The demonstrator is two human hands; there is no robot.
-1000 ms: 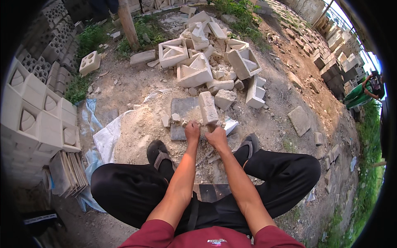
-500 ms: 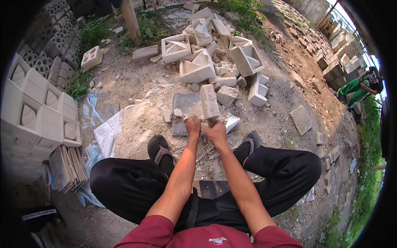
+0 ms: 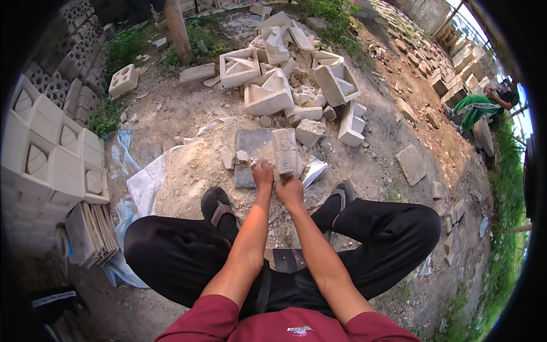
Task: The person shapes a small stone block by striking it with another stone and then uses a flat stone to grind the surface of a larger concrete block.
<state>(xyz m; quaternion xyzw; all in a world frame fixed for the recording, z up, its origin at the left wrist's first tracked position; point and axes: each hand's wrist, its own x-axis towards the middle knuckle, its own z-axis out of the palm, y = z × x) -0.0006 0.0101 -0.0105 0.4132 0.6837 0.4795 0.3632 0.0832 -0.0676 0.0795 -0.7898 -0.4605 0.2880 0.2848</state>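
My right hand (image 3: 290,191) is wrapped round the short handle of a mallet (image 3: 285,149) with a thick, dusty, block-shaped head. The head lies over the right part of a dark flat slab (image 3: 245,178) on the ground. Just left of the mallet, my left hand (image 3: 262,172) is closed above the slab; whatever its fingers hold, if anything, is hidden. Pale rubble chunks (image 3: 242,156) rest by the slab's left edge, close to that hand. Crushed, sandy debris (image 3: 194,171) spreads out to the left.
Broken pale decorative blocks (image 3: 269,94) are heaped beyond the slab. Stacked blocks (image 3: 43,154) and leaning thin boards (image 3: 94,233) stand at left, near a white sack (image 3: 149,179). A wooden post (image 3: 178,31) rises at the back. Another person (image 3: 484,105) sits far right.
The mallet head has come down a little toward the slab, with my right hand still round its handle. My left hand stays close to the same spot. The far person's posture has changed.
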